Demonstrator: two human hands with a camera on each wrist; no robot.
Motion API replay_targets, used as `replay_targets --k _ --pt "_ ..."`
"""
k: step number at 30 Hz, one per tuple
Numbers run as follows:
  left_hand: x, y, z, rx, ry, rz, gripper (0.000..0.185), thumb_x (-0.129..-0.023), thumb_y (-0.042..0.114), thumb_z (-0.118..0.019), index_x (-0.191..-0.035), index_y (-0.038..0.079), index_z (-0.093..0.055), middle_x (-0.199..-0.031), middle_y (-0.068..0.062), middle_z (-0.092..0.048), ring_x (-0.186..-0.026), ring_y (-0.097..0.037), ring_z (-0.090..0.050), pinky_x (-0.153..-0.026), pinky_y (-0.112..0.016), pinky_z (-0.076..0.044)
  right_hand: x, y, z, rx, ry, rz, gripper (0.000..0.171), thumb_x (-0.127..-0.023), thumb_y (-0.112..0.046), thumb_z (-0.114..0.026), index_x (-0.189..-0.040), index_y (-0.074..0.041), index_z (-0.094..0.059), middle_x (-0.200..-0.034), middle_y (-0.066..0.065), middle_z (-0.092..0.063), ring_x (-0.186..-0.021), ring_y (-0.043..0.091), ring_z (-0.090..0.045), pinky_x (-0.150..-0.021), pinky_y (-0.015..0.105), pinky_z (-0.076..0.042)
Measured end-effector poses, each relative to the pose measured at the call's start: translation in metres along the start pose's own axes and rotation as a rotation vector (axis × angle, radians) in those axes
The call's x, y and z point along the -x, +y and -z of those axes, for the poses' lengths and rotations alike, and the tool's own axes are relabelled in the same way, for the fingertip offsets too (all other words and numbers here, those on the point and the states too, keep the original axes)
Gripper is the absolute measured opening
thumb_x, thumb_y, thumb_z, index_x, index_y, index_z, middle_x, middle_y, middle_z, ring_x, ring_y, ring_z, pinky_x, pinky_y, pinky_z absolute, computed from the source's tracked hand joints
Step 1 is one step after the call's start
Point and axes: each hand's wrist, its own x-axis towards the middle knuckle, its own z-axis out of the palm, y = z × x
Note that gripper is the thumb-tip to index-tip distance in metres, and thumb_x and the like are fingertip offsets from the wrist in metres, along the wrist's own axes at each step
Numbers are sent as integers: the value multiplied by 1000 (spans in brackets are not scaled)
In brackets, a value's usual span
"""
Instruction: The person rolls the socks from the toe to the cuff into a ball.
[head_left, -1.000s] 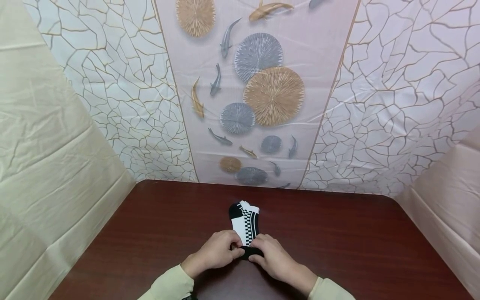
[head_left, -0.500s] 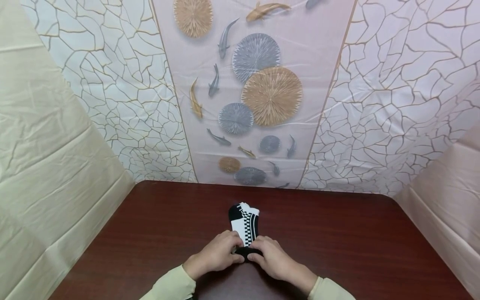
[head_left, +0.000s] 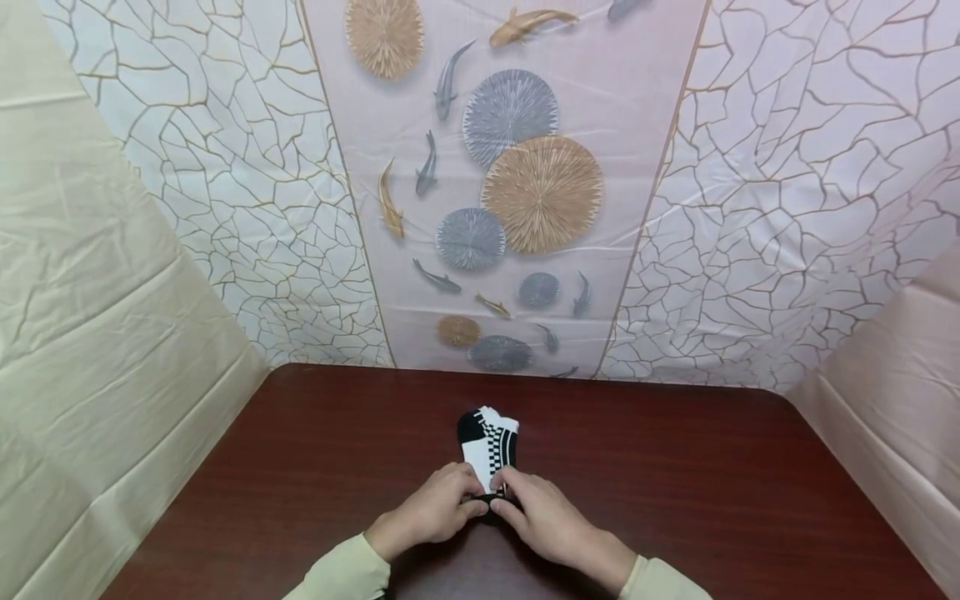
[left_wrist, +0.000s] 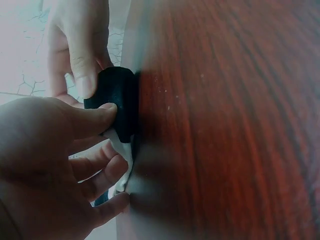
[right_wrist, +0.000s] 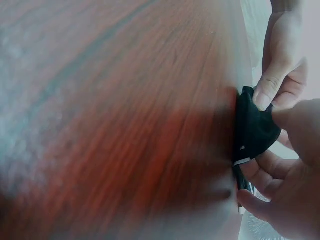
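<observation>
A short ankle sock (head_left: 477,457) in black and white, with a checkered strip and dark stripes, lies on the table in the head view. Its black heel and white cuff point away from me, and its black near end is raised and folded up. My left hand (head_left: 438,505) pinches that end from the left, thumb in front and fingers behind. From the right, my right hand (head_left: 546,518) holds it too, its index finger reaching over the checkered strip. In the left wrist view the black end (left_wrist: 116,89) stands between both thumbs. Part of the sock is hidden by the fingers.
The dark red-brown wooden table (head_left: 337,442) has rounded far corners. Behind it hangs a patterned cloth (head_left: 420,283) with fish and round shapes. Pale cloth panels (head_left: 112,350) slope along the left and right sides.
My right hand's index finger and thumb have shifted inward, toward the middle of the sock. Less of the black end shows between the hands. The left hand has barely moved.
</observation>
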Motion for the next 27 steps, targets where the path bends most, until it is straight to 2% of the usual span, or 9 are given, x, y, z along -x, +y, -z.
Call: replay_targets --k 3,8,16,21,27 --pt "1 -1 0 12 3 7 12 -89 17 -76 -78 18 -72 -87 12 -57 -86 -6 -51 -79 -28 -44 -1 0 0 1 12 -5 7 -97 -14 -67 -96 -18 -61 -81 -14 -54 -74 2 -50 -66 26 -45" --pt "1 -2 -2 -3 8 -10 11 -87 18 -78 -81 19 -70 -85 12 -55 -83 -5 -48 -77 -26 -43 -2 -1 1 25 -4 -37 11 -97 -12 -66 -87 -18 -65 -80 -15 -56 -73 1 -51 -67 27 -46" --pt "4 -1 -1 49 5 -38 23 -86 15 -80 -95 21 -60 -83 9 -58 -81 -6 -51 -74 -24 -43 -3 1 -4 2 1 -67 11 -92 -13 -72 -86 -19 -66 -81 -14 -59 -73 1 -53 -66 27 -47" --pt "5 -1 0 10 22 -82 16 -87 16 -78 -90 24 -65 -84 13 -58 -81 -7 -54 -74 -24 -44 -3 2 -5 -16 17 -92 16 -90 -15 -76 -83 -20 -62 -78 -15 -58 -70 1 -52 -64 25 -45" --pt "6 -1 3 -6 30 -66 12 -87 17 -77 -81 24 -69 -83 16 -57 -82 -6 -53 -76 -24 -44 -2 4 -4 -29 20 -69 16 -90 -23 -76 -79 -24 -65 -78 -18 -57 -72 -1 -54 -66 25 -47"
